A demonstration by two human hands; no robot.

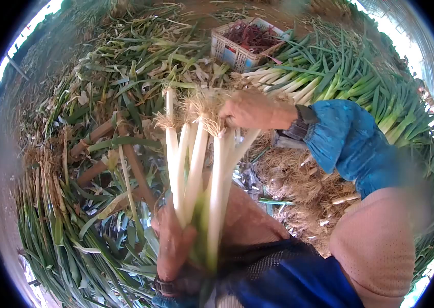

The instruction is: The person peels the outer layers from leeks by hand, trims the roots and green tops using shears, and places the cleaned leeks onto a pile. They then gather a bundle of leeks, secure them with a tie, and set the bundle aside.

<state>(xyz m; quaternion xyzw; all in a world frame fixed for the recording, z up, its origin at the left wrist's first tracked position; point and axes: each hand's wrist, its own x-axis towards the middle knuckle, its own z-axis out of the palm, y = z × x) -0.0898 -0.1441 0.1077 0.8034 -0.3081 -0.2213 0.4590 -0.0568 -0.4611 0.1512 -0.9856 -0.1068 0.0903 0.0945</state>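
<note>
Leeks (217,174) rise from the left grip (172,238), roots (201,109) beside the right grip (254,110).

At the dial's centre, the stalks (195,167) are ivory white, blending to yellow-green below, with straw-coloured roots (201,105) above. A cream, lattice-sided crate (224,51) at half past twelve holds dark red strands (252,37). Toward three, the sleeve (345,136) is teal blue; toward four, pale pink cloth (373,246); near half past five, royal blue fabric (299,282) beside black dotted mesh (268,264).
</note>
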